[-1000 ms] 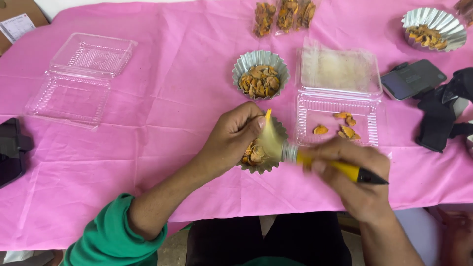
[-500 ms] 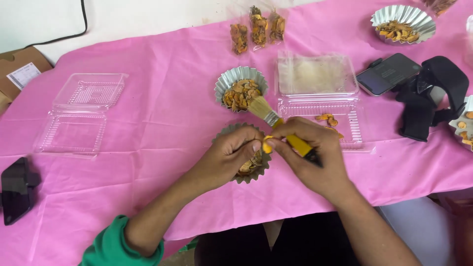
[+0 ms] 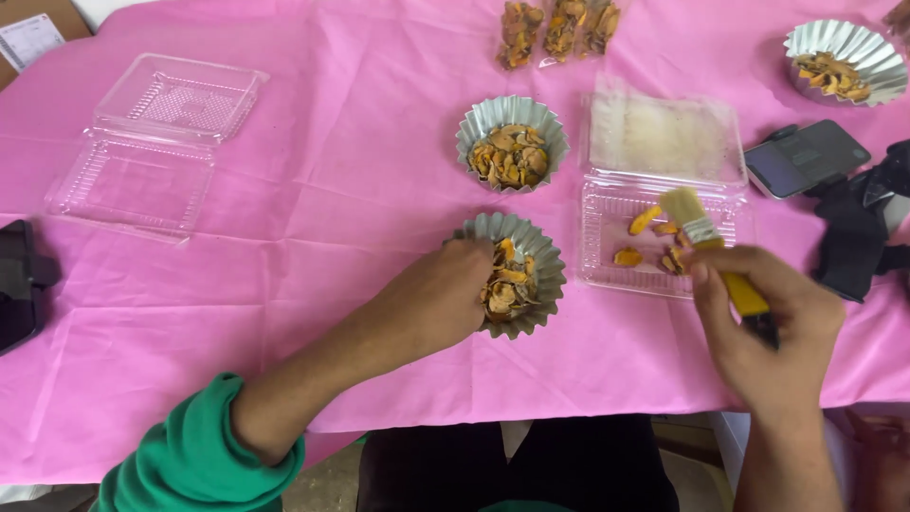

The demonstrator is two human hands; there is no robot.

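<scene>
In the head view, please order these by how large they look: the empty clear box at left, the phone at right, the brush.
1. Empty clear box, largest by far.
2. Phone.
3. Brush, though the right hand hides part of its handle, so ranks two and three are unsure.

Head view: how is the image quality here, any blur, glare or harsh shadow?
Head view: light is soft and even, with only faint shadows under the hands on the pink tablecloth. The left hand at the foil cup is reasonably sharp. The right hand and its yellow-handled brush look slightly smeared. The clear clamshell container shows mild sheen, no strong glare.
</scene>
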